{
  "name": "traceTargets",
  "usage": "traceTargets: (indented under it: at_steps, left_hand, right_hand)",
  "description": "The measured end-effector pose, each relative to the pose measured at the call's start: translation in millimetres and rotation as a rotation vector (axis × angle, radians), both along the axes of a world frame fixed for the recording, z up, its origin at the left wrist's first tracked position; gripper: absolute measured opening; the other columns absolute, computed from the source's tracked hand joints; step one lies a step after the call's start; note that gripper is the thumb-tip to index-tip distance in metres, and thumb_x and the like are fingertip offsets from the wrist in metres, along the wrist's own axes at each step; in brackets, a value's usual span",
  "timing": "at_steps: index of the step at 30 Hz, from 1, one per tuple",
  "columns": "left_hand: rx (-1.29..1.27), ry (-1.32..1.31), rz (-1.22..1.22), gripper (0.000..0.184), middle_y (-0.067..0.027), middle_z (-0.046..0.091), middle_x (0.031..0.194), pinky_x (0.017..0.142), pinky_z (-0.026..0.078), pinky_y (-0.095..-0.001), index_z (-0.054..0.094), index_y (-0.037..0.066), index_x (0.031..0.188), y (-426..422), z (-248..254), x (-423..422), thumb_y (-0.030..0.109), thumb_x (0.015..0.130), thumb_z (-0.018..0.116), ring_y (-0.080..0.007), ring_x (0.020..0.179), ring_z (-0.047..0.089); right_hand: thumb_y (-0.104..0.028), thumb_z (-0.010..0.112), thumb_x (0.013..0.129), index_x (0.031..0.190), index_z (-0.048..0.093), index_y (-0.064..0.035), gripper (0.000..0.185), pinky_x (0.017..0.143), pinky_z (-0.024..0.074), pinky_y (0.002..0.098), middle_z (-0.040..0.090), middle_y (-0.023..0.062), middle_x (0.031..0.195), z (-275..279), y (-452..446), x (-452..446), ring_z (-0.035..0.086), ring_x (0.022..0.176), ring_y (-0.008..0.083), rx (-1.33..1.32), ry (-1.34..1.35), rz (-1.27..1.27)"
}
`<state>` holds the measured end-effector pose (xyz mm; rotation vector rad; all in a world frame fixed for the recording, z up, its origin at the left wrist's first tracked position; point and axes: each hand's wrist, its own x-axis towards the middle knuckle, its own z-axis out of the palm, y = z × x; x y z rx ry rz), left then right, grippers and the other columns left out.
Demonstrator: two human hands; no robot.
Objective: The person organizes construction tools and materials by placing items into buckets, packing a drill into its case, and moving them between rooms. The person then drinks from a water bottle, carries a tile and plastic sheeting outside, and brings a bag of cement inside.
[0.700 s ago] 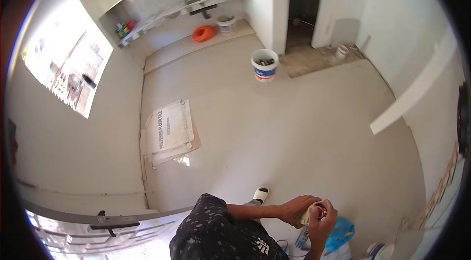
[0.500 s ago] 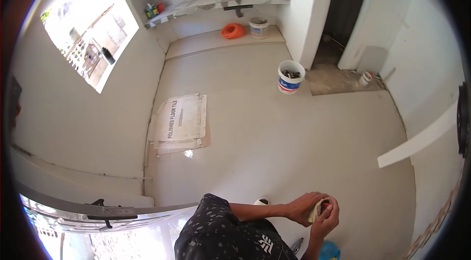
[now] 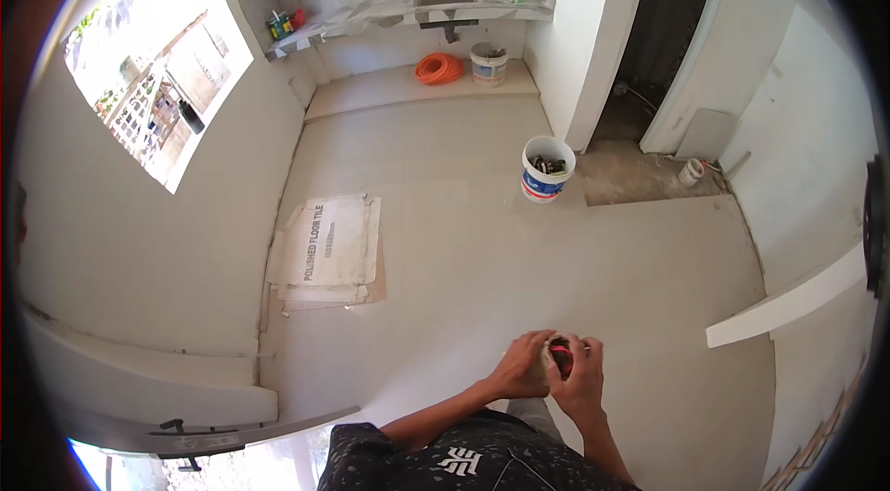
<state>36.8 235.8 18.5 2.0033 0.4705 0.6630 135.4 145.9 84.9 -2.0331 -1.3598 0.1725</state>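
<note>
Held low in front of my body is a small whitish container (image 3: 562,357) with a dark opening and something red in or across it. My left hand (image 3: 521,365) is closed around its left side. The fingers of my right hand (image 3: 580,376) are bent over its right side and rim, close to the red part. What the red part is, I cannot make out. Beneath both hands lies the pale tiled floor (image 3: 445,287).
A white bucket (image 3: 545,187) of dark items stands ahead, right of centre. Flattened tile cardboard (image 3: 357,241) lies to the left. Farther back are an orange hose coil (image 3: 439,70) and another bucket (image 3: 489,70) below the sink counter. A white beam (image 3: 769,307) juts in at right.
My hands, with the container, have shifted left and up in the view. The room has moved slightly lower as my head tilted, and a blue object at the bottom is out of sight.
</note>
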Motion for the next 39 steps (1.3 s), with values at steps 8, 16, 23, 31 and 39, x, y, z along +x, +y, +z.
traceTargets:
  at_steps: [8,16,23,31,39]
  left_hand:
    - [0.078,0.001,0.168,0.087,-0.0186,0.044,0.112,0.086,0.037,-0.0411,0.031,0.002,0.121,87,-13,67,0.016,0.046,0.074,-0.0353,0.104,0.043]
    - [0.152,-0.017,0.350,0.081,-0.0190,0.043,0.112,0.085,0.037,-0.0431,0.033,0.004,0.118,157,14,121,0.017,0.050,0.077,-0.0363,0.103,0.042]
    - [0.141,0.090,0.250,0.084,-0.0200,0.043,0.110,0.083,0.037,-0.0437,0.029,0.002,0.121,235,-9,157,0.019,0.053,0.076,-0.0359,0.103,0.041]
    - [0.137,0.006,0.215,0.084,-0.0187,0.043,0.110,0.083,0.034,-0.0439,0.028,0.004,0.123,375,-30,238,0.019,0.054,0.074,-0.0351,0.101,0.042]
    - [0.118,0.101,-0.051,0.086,-0.0170,0.042,0.111,0.081,0.033,-0.0438,0.028,0.005,0.125,486,-41,281,0.018,0.053,0.073,-0.0339,0.099,0.042]
  right_hand:
    - [-0.004,0.058,0.074,0.117,0.044,-0.0022,0.046,0.070,0.0471,0.0363,0.058,0.0197,0.091,-25,93,100,0.058,0.083,0.0328,0.042,0.426,0.258]
    - [-0.024,0.049,0.082,0.117,0.041,0.0037,0.046,0.090,0.0285,0.0442,0.040,0.0186,0.115,-19,191,154,0.039,0.106,0.0337,0.091,-0.067,0.490]
    - [-0.027,0.055,0.079,0.126,0.028,0.0037,0.062,0.094,0.0281,0.0452,0.031,0.0227,0.127,-28,261,188,0.033,0.114,0.0380,-0.128,-0.186,0.511]
    - [-0.025,0.056,0.076,0.106,0.050,0.0055,0.043,0.079,0.0346,0.0424,0.047,0.0156,0.101,-46,379,242,0.044,0.092,0.0298,-0.019,-0.159,0.217]
    - [-0.037,0.058,0.076,0.111,0.047,0.0029,0.055,0.092,0.0289,0.0447,0.031,0.0197,0.123,-40,473,290,0.033,0.109,0.0364,-0.233,-0.110,0.154]
